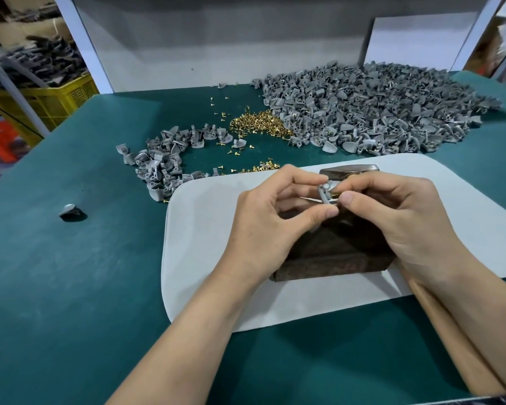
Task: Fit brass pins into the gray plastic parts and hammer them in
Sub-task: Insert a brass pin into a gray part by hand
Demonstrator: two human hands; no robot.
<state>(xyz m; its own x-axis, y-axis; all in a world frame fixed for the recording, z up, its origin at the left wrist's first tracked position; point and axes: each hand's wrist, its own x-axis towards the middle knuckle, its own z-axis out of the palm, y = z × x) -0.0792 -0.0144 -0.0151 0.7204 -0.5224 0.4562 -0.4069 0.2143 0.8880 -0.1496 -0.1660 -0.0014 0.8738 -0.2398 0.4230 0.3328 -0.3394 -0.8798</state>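
My left hand (275,217) pinches a small gray plastic part (324,192) between thumb and fingers, above a dark block (333,249). My right hand (397,211) pinches a brass pin (335,195) against that part; the pin is mostly hidden by my fingertips. A hammer head (348,171) lies just behind my hands, and its wooden handle (450,331) runs under my right forearm. A heap of loose brass pins (257,122) lies farther back.
A large heap of gray parts (371,112) fills the back right of the green table (70,273). A smaller heap (164,159) sits at the left, and one stray part (70,212) lies alone. The block rests on a white mat (205,229). Yellow crates (56,97) stand beyond the table's left edge.
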